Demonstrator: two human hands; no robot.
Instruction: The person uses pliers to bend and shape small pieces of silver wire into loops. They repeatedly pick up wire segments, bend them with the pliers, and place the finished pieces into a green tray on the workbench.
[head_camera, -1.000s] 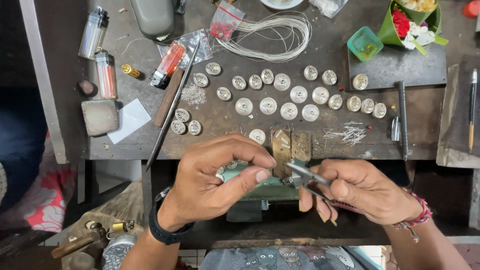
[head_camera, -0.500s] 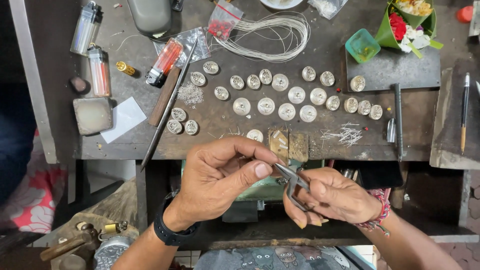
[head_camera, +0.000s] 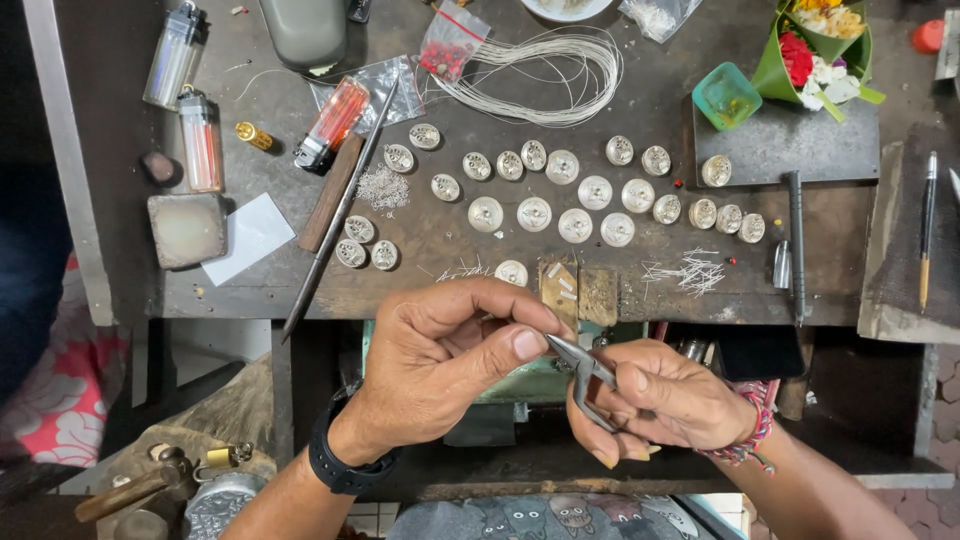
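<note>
Hands meeting over small steel pliers at a dark wooden workbench (head_camera: 250, 280)

Right hand (head_camera: 670, 400) grips the small steel pliers (head_camera: 585, 375); left hand (head_camera: 450, 360) pinches thumb and forefinger at their tip

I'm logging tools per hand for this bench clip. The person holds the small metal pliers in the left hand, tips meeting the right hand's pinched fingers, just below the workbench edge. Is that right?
Not quite: the hands are swapped. The head view shows the small metal pliers held in the right hand, tips meeting the left hand's pinched fingers, just below the workbench edge.
</note>
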